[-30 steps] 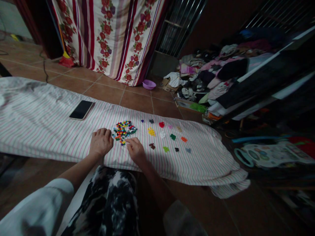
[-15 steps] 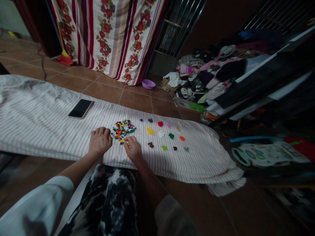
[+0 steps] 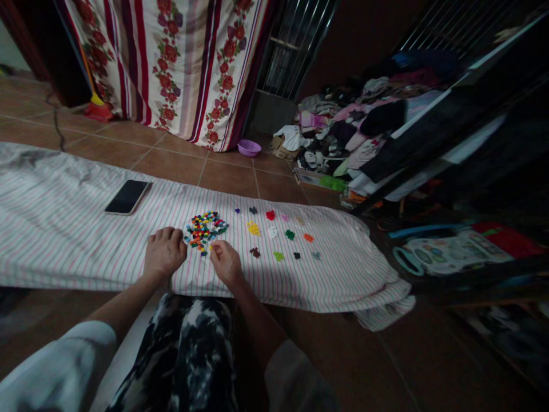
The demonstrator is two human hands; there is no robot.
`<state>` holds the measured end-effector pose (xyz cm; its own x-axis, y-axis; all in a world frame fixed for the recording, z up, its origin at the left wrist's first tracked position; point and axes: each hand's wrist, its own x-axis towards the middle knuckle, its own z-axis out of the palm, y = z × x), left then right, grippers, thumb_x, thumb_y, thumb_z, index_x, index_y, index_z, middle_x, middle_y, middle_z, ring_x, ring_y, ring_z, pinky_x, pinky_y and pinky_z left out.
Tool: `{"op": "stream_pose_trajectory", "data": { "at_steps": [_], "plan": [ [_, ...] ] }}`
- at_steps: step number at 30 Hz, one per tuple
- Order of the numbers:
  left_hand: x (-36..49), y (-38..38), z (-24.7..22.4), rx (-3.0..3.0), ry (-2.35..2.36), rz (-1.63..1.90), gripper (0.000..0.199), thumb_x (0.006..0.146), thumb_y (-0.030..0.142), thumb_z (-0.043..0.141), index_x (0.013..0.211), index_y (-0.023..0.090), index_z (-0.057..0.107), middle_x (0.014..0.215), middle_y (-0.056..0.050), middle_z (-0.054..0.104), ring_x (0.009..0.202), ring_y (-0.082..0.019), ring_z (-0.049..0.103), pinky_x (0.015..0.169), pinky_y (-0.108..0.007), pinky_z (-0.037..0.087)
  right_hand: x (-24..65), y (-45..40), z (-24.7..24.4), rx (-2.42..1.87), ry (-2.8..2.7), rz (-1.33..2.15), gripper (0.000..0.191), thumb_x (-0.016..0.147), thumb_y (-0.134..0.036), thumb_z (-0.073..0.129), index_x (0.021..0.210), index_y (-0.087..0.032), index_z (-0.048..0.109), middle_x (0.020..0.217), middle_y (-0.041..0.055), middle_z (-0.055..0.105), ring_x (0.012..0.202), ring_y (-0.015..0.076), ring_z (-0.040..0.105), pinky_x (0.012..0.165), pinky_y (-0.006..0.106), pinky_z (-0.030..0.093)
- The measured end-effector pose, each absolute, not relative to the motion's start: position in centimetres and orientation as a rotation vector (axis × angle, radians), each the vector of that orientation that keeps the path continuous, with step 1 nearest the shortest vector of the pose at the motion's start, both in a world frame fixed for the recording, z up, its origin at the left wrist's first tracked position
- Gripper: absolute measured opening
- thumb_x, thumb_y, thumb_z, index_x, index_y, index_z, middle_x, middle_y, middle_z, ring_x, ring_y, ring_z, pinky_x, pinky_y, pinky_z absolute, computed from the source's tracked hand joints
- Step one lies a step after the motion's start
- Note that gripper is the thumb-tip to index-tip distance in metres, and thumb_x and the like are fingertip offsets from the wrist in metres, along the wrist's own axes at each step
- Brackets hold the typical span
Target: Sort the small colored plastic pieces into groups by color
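A mixed pile of small coloured pieces (image 3: 206, 228) lies on the striped cloth (image 3: 334, 280). My left hand (image 3: 165, 252) rests palm down on the cloth just left of the pile, holding nothing. At the pile's lower right edge, my right hand (image 3: 225, 261) has thumb and fingertips pinched together by a yellow piece; whatever they grip is too small to make out. Single-colour heaps sit further right, among them yellow (image 3: 253, 228), red (image 3: 270, 215), brown (image 3: 255, 252), dark green (image 3: 290, 234) and orange (image 3: 308, 237).
A phone (image 3: 127, 197) lies on the cloth to the left. Beyond the cloth, a purple bowl (image 3: 249, 148) stands on the tiled floor near a flowered curtain (image 3: 171, 68). Clothes (image 3: 343, 123) are heaped behind, and a dark frame slants across the right side.
The camera view has shifted, moving the scene slightly left. My right hand stays pinched at the pile's lower edge, and my left hand still rests beside it.
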<state>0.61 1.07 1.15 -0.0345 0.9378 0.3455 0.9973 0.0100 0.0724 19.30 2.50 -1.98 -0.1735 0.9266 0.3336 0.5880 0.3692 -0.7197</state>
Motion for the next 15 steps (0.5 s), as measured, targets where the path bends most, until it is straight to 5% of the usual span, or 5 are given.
{"op": "stream_pose_trajectory", "data": {
  "at_steps": [15],
  "plan": [
    [0.7, 1.2, 1.2, -2.019, -2.068, -0.415, 0.027, 0.087, 0.030, 0.038, 0.100, 0.019, 0.060, 0.105, -0.010, 0.062, 0.097, -0.027, 0.053, 0.079, -0.039, 0.034, 23.5, 5.5, 1.5, -1.336, -1.708, 0.483, 0.018, 0.083, -0.022, 0.048, 0.094, -0.020, 0.061, 0.087, 0.0019, 0.065, 0.076, 0.0136, 0.061, 0.071, 0.025, 0.050]
  ]
}}
